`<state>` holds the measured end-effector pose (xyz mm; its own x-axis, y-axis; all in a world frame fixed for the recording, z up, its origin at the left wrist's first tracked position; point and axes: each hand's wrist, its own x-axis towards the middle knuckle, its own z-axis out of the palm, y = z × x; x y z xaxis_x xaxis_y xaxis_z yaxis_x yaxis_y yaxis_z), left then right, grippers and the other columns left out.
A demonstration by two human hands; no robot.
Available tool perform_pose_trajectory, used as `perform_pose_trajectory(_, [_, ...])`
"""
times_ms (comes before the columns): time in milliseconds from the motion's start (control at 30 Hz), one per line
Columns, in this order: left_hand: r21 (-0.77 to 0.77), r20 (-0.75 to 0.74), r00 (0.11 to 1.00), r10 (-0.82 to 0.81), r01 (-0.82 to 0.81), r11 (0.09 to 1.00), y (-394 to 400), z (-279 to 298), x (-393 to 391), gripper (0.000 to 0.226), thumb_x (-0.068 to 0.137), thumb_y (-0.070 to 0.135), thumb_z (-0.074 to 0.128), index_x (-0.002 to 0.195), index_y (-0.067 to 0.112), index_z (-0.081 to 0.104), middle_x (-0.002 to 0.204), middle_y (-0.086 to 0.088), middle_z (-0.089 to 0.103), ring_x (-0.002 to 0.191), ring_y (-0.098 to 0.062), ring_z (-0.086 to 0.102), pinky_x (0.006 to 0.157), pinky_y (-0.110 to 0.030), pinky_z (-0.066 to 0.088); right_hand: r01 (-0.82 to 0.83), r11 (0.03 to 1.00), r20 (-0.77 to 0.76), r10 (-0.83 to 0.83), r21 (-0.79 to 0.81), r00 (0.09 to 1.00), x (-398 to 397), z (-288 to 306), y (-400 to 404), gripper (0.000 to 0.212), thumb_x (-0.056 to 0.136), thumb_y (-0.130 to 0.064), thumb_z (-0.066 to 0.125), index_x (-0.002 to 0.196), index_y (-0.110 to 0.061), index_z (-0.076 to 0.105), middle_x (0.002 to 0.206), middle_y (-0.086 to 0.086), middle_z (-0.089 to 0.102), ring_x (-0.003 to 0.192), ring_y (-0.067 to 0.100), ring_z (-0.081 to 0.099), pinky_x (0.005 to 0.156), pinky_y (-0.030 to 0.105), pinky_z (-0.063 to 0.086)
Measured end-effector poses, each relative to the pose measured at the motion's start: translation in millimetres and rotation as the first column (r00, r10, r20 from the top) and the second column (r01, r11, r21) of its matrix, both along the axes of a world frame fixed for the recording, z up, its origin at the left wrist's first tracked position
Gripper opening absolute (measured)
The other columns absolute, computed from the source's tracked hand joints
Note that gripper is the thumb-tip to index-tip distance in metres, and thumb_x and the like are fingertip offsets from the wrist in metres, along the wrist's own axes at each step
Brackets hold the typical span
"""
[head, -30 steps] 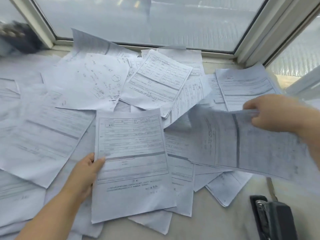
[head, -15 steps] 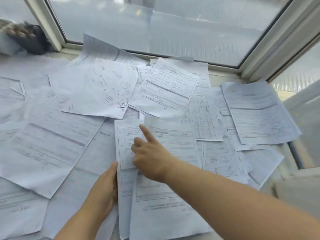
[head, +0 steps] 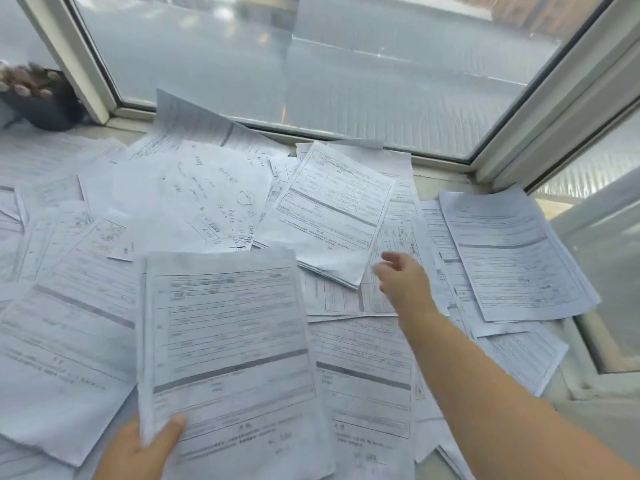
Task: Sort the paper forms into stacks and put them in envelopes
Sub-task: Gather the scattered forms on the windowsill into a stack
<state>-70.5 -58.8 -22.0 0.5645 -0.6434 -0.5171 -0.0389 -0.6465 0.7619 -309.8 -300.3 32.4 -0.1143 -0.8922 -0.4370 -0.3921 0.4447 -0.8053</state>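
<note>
Several white printed paper forms lie scattered and overlapping across the windowsill surface. My left hand (head: pixel 138 445) at the bottom grips the lower left corner of a small stack of forms (head: pixel 228 348), thumb on top. My right hand (head: pixel 403 278) reaches out over the forms in the middle right, fingers loosely extended and blurred, holding nothing, close to a tilted form (head: pixel 332 213) and a form under it (head: pixel 391 271). Another form (head: pixel 512 254) lies at the far right. No envelopes are in view.
A window frame (head: pixel 485 161) runs along the back and the right side. A dark plant pot (head: pixel 41 98) stands at the back left corner. A handwritten sheet (head: pixel 207 199) lies among the forms at centre left.
My right hand has left the stack and moved right and farther out over the scattered forms. My left hand has shifted down to grip the stack's lower left corner.
</note>
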Motion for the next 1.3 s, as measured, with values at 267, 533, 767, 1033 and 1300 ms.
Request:
perform_pose_trajectory(267, [0.121, 0.037, 0.998, 0.058, -0.062, 0.991, -14.1, -11.7, 13.4, 0.050, 0.072, 0.026, 0.075, 0.115, 0.001, 0.065, 0.118, -0.018, 0.064, 0.114, -0.032, 0.054, 0.098, -0.038, 0.035, 0.139, 0.868, 0.162, -0.242, 0.477, 0.957, -12.8, -16.8, -68.0, 0.037, 0.097, -0.030, 0.054, 0.116, 0.002, 0.055, 0.097, 0.014, 0.069, 0.083, 0.025, 0.067, 0.072, 0.038, 0.055])
perform_pose_trajectory(533, [0.107, 0.015, 0.995, 0.100, -0.101, 0.989, -19.3, 0.1, 7.9, 0.030, 0.082, 0.005, 0.074, 0.110, 0.002, 0.065, 0.101, -0.010, 0.062, 0.104, -0.025, 0.051, 0.092, -0.031, 0.032, 0.006, 0.917, 0.208, -0.097, 0.398, 0.973, 55.0, -35.4, -100.3, 0.028, 0.094, -0.005, 0.053, 0.122, -0.007, 0.054, 0.105, 0.012, 0.063, 0.092, 0.026, 0.063, 0.085, 0.038, 0.054])
perform_pose_trajectory(767, [-0.055, -0.227, 0.971, 0.070, -0.084, 0.995, -29.6, 23.3, -36.0, 0.039, 0.077, -0.018, 0.066, 0.078, 0.021, 0.070, 0.065, 0.013, 0.070, 0.073, 0.002, 0.068, 0.055, -0.005, 0.045, 0.055, 0.980, 0.292, -0.110, 0.191, 0.950, -18.6, -38.8, -95.5, 0.032, 0.093, 0.009, 0.041, 0.102, -0.013, 0.063, 0.093, 0.004, 0.066, 0.089, 0.025, 0.064, 0.087, 0.041, 0.052])
perform_pose_trajectory(1033, [0.093, -0.667, 0.710, 0.227, -0.223, 0.970, -51.9, 8.2, -56.1, 0.040, 0.092, 0.038, 0.049, 0.113, 0.007, 0.066, 0.108, -0.018, 0.070, 0.098, -0.033, 0.069, 0.086, -0.046, 0.049, -0.394, 0.893, 0.254, 0.338, 0.218, 0.906, -88.9, -27.9, 17.8, 0.032, 0.093, 0.009, 0.048, 0.104, -0.011, 0.069, 0.096, 0.005, 0.076, 0.083, 0.018, 0.073, 0.069, 0.029, 0.055])
perform_pose_trajectory(1300, [-0.014, -0.455, 0.888, 0.071, -0.087, 0.996, -38.6, 5.3, -55.1, 0.059, 0.057, 0.024, 0.083, 0.110, 0.006, 0.067, 0.106, -0.014, 0.072, 0.102, -0.033, 0.067, 0.088, -0.043, 0.055, -0.471, 0.850, 0.185, 0.437, 0.236, 0.880, -38.3, -47.6, 66.8, 0.019, 0.092, -0.012, 0.056, 0.102, -0.024, 0.066, 0.094, 0.009, 0.073, 0.086, 0.026, 0.070, 0.080, 0.040, 0.057])
